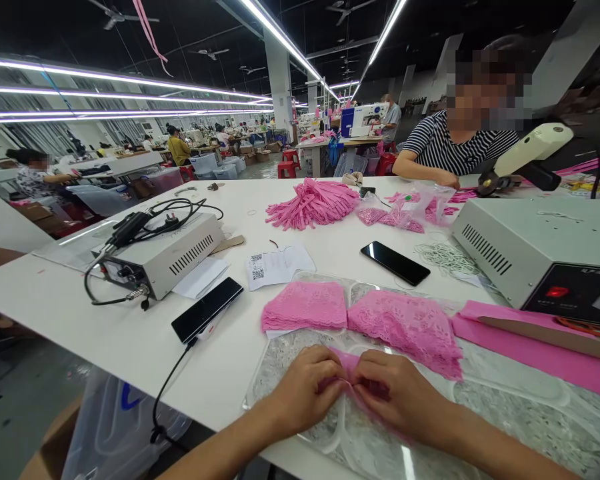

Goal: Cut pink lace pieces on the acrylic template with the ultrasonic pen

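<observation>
My left hand (305, 390) and my right hand (395, 393) meet at the near edge of the white table (130, 333). Both pinch a small piece of pink lace (347, 365) between their fingertips, over a clear plastic mat (505, 413). Just beyond the hands lie two stacks of pink lace pieces, one on the left (305, 305) and one on the right (405, 327).
Two black phones (207, 309) (395, 262) lie on the table, with a grey control box (165, 257) at left and a larger machine (540, 257) at right. A pile of pink straps (313, 203) lies farther back. A person in a striped shirt (455, 143) sits opposite.
</observation>
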`<state>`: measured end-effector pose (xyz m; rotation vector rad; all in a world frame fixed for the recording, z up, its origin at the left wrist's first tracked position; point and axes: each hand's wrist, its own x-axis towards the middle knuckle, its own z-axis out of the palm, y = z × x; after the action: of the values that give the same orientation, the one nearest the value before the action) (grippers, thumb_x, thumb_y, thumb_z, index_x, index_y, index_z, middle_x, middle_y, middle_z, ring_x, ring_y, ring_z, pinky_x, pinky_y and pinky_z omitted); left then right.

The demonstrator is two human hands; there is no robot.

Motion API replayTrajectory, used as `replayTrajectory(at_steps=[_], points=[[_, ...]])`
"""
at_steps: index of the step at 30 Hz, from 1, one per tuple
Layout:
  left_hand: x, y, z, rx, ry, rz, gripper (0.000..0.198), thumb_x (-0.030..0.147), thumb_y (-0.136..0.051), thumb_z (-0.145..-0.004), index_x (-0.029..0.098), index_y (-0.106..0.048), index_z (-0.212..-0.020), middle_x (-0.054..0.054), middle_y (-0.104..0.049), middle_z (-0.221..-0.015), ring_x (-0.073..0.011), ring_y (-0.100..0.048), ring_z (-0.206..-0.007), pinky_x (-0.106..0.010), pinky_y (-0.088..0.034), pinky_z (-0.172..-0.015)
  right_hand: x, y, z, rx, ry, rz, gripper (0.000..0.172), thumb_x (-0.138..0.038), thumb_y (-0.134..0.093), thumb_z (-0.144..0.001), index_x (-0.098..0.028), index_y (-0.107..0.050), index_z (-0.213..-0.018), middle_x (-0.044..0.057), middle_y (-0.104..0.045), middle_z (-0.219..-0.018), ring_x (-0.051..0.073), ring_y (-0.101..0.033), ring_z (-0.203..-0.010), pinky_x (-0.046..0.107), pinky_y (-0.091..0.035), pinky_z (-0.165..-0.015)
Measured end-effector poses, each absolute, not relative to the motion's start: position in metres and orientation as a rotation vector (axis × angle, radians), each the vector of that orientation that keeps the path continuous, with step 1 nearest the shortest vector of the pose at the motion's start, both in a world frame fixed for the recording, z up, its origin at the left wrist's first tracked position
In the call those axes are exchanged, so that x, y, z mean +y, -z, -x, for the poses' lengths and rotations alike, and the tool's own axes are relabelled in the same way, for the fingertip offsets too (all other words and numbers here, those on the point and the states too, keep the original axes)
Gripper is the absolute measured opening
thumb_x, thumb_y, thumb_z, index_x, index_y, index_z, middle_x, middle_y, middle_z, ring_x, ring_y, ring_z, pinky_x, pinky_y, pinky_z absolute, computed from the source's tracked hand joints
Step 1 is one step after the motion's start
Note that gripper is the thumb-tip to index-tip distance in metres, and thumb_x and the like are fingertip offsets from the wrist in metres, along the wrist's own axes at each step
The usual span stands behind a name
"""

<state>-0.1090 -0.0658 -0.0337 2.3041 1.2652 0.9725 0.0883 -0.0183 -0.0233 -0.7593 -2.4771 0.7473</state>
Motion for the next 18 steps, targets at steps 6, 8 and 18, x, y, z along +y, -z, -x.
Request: replayTrajectory(at_steps=[6, 8, 18], points=[[-0.0685, 0.035, 0.1092, 1.261, -1.042, -2.513, 0.011, 0.014, -0.054, -0.088, 0.018, -0.063, -0.094, -0.007, -0.064, -0.094, -0.0182, -0.058, -0.087, -0.031, -0.046, -0.077, -0.0184, 0.0243, -0.0875, -2.467, -0.704, 0.726, 0.018, -0.013, -0.047, -0.081, -0.019, -0.057, -0.067, 0.001, -0.055, -0.063, 0.013, -0.048, -0.056, 0.026, -0.032, -0.053], [-0.0698, 0.0354, 0.1087, 1.258, -1.064, -2.602, 0.011, 0.014, -0.053, -0.09, 0.018, -0.063, -0.091, -0.007, -0.064, -0.098, -0.0189, -0.057, -0.09, -0.033, -0.045, -0.078, -0.0191, 0.0235, -0.0878, -2.461, -0.718, 0.72, 0.018, -0.012, -0.047, -0.079, -0.019, -0.054, -0.064, 0.001, -0.053, -0.062, 0.013, -0.046, -0.055, 0.026, -0.031, -0.052], [-0.0719, 0.0352, 0.1074, 1.214, -1.094, -2.764, 0.02, 0.008, -0.048, -0.087, 0.018, -0.059, -0.075, -0.005, -0.064, -0.095, -0.0157, -0.056, -0.087, -0.032, -0.043, -0.076, -0.0172, 0.0261, -0.0835, -2.339, -1.008, 0.786, 0.012, -0.01, -0.047, -0.064, -0.02, -0.048, -0.057, -0.003, -0.049, -0.055, 0.011, -0.044, -0.052, 0.023, -0.031, -0.05]])
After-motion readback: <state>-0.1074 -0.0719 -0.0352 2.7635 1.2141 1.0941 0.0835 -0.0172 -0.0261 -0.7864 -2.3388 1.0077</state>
